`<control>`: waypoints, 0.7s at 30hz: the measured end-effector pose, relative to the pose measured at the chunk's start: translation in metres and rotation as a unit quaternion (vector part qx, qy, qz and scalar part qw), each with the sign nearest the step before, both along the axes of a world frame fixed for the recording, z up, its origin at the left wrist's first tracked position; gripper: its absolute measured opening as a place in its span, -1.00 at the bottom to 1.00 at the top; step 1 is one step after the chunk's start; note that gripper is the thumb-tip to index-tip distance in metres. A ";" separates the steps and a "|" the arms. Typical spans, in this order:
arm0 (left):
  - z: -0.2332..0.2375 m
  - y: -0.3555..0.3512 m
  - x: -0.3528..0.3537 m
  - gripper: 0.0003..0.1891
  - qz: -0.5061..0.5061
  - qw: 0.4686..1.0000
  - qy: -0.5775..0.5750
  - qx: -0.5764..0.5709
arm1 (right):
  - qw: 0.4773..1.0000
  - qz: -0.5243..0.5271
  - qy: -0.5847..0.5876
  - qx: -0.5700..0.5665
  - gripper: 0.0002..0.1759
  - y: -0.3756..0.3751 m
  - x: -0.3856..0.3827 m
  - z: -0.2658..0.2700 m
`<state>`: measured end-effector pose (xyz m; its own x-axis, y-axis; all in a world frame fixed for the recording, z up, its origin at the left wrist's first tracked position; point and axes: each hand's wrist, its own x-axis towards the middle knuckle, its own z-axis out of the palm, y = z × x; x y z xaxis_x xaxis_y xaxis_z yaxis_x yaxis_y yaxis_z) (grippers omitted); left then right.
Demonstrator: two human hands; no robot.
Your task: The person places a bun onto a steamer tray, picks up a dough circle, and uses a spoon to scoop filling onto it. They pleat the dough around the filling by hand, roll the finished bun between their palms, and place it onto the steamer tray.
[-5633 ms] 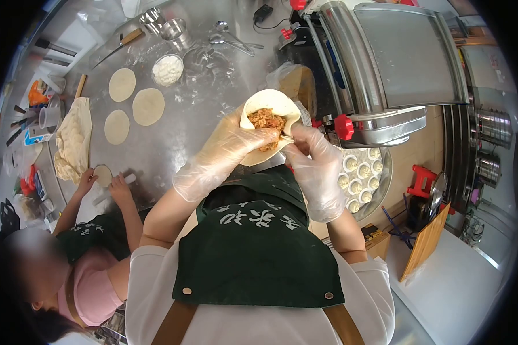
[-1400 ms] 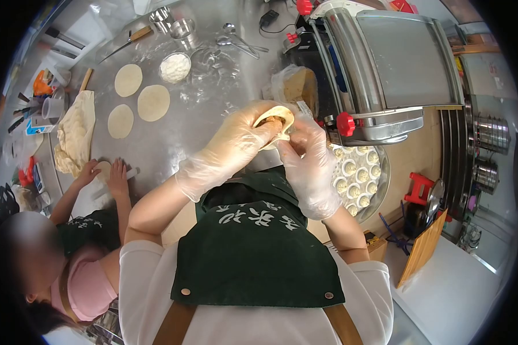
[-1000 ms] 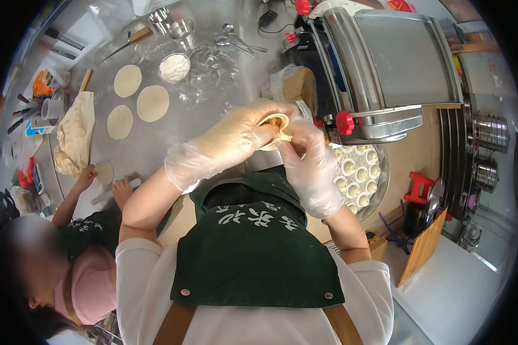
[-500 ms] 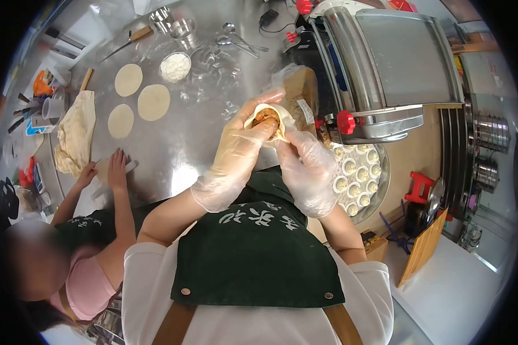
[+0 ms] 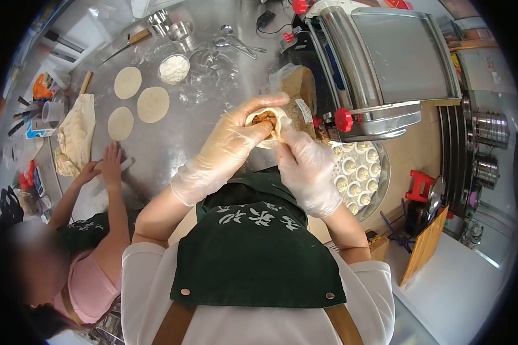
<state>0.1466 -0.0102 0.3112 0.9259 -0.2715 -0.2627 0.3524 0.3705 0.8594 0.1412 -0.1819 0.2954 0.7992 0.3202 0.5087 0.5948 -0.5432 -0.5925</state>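
In a clear plastic glove, my left hand [image 5: 231, 133] cups a round dough wrapper [image 5: 276, 138] with brown filling [image 5: 265, 122] inside, its thumb pressed onto the filling. My right hand [image 5: 306, 167], also gloved, pinches the right edge of the same wrapper. The wrapper's top is open toward me. Below and right of my right hand, a round metal tray [image 5: 380, 198] holds several pleated buns [image 5: 349, 167] in white paper cups. Three flat dough rounds [image 5: 153, 104] lie on the metal table [image 5: 172, 141] at the left.
A co-worker's hands [image 5: 110, 167] work at the table's left, near a dough slab [image 5: 77, 135]. A roller machine [image 5: 380, 57] stands at the upper right beside a plastic bag [image 5: 299, 86]. A flour bowl [image 5: 174, 69], spoons [image 5: 236, 46] and a knife [image 5: 138, 37] lie farther back.
My left forearm has swung slightly left, and its fingers sit a little differently around the wrapper. My right hand still pinches the edge. The co-worker's hands have shifted slightly.
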 end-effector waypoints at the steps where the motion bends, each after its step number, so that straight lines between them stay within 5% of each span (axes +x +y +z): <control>1: 0.000 -0.001 0.000 -0.54 -0.003 1.000 -0.013 0.021 | 0.997 -0.022 0.049 0.050 -0.54 0.003 -0.004 -0.003; 5: -0.001 -0.002 -0.001 -0.55 -0.021 0.996 -0.050 0.078 | 0.988 -0.070 0.137 0.022 -0.52 0.007 -0.009 0.010; 8: -0.001 0.004 0.001 -0.56 -0.050 0.997 -0.027 0.061 | 0.996 0.001 0.011 -0.085 -0.53 -0.001 -0.003 0.006; 15: -0.010 0.000 0.003 -0.54 -0.036 0.985 -0.128 0.107 | 0.999 -0.002 0.014 0.047 -0.46 0.003 0.000 -0.005; 18: 0.002 0.001 0.005 -0.53 0.021 0.912 -0.258 0.319 | 0.999 -0.037 0.007 0.009 -0.52 0.004 -0.003 0.001; 21: -0.005 -0.017 -0.005 -0.55 0.107 0.991 -0.066 0.048 | 0.995 -0.067 -0.035 0.059 -0.50 0.012 -0.001 -0.002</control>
